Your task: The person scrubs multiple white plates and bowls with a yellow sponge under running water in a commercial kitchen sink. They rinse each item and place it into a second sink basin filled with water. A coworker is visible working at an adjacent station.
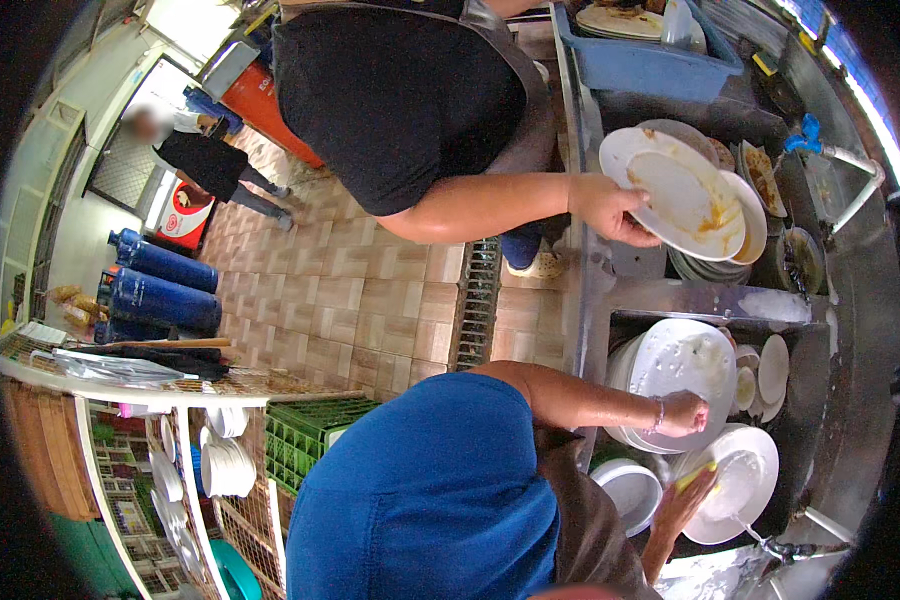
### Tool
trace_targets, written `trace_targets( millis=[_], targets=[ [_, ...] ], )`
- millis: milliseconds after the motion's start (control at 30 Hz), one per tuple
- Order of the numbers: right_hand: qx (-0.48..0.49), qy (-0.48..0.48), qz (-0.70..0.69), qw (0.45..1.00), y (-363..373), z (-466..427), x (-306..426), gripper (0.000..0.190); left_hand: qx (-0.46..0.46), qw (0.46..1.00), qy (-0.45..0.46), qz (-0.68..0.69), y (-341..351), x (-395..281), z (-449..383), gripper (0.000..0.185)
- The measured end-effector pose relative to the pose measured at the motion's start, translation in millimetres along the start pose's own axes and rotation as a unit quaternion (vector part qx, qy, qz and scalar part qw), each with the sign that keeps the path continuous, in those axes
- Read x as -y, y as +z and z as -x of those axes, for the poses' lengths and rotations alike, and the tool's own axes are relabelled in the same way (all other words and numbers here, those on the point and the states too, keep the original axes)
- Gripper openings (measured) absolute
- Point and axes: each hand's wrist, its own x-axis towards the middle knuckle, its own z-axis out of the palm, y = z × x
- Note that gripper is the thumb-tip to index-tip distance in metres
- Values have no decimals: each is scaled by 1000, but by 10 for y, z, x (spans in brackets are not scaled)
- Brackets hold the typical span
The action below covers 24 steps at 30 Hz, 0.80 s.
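My left hand, with a bracelet at its wrist, has curled fingers in front of a stack of white oval plates in the near sink basin. Whether it grips anything is hidden. In my right hand is a yellow sponge, held at the edge of a white round plate. Water from a tap runs onto this plate, where suds or water lie in the middle. A white round container sits beside my right hand. Smaller white dishes stand behind the oval stack.
A co-worker's hand holds a sauce-smeared oval plate over the adjoining basin of used dishes. A blue tub holds more dishes. Behind are a floor drain grate, a green crate, blue gas cylinders and another person.
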Motion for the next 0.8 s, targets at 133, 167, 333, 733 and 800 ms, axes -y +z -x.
trace_targets(
  millis=[133,167,333,733,800],
  targets=[
    [-41,41,51,997,-475,353,-379,79,-6,1000,2,-4,47,49,-47,11],
    [-1,128,110,986,-575,304,-496,78,1,1000,7,14,94,39,-38,12],
    [-76,249,-48,964,-594,-840,-658,103,93,993,-51,56,211,-9,19,14],
    [-8,179,50,983,-567,285,-497,66,28,998,-41,50,450,256,-832,30],
    [-60,189,109,974,-620,-96,-823,61,43,994,-72,70,590,306,-943,30]
  ],
)
